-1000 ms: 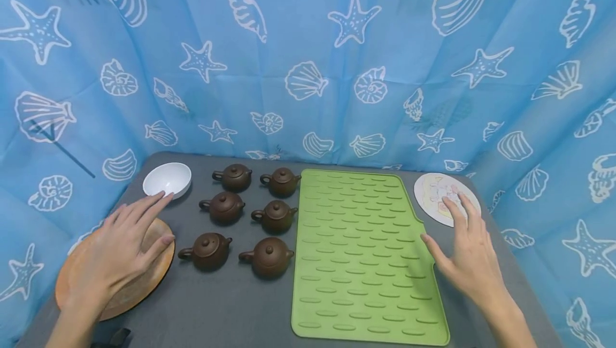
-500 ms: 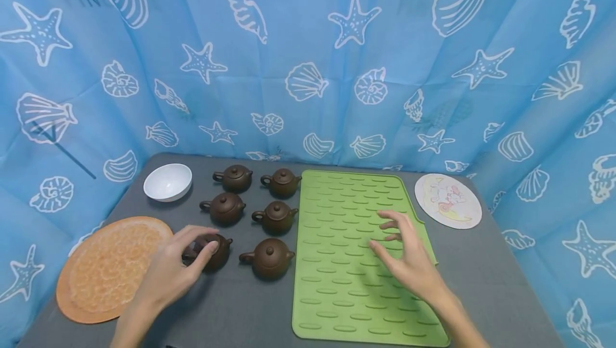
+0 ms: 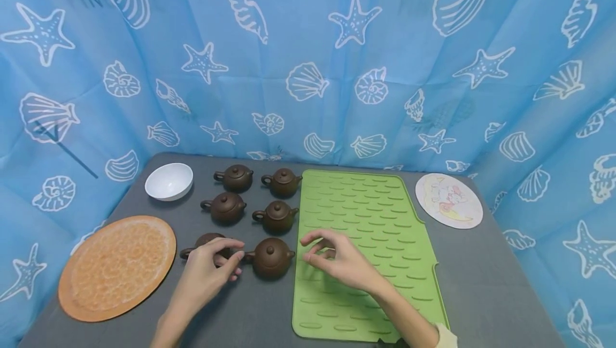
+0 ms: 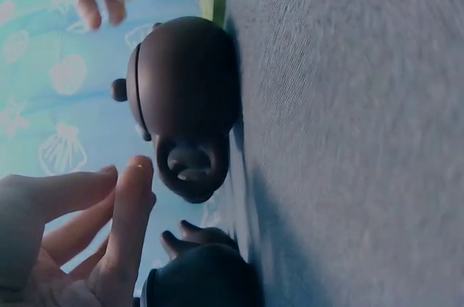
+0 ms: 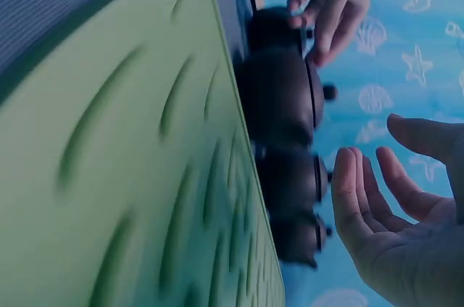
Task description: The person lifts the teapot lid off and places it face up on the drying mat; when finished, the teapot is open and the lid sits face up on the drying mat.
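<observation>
My left hand hovers just left of the front right brown teapot, with bent fingers near its handle. In the left wrist view the fingertips come close to the handle, with nothing held. Behind the hand is the front left teapot, partly hidden. Over the left part of the green mat floats my right hand, thumb and fingers apart and bent toward the same teapot. It too holds nothing. Several matching teapots, such as the back left one, stand in two columns.
A round orange-brown mat lies on the left of the grey table, with a white bowl behind it. A round patterned mat lies at the back right. A blue curtain surrounds the table.
My left hand has moved right from the round orange-brown mat, past the front left teapot. My right hand has moved left from the round patterned mat across the green mat. The teapots stay put.
</observation>
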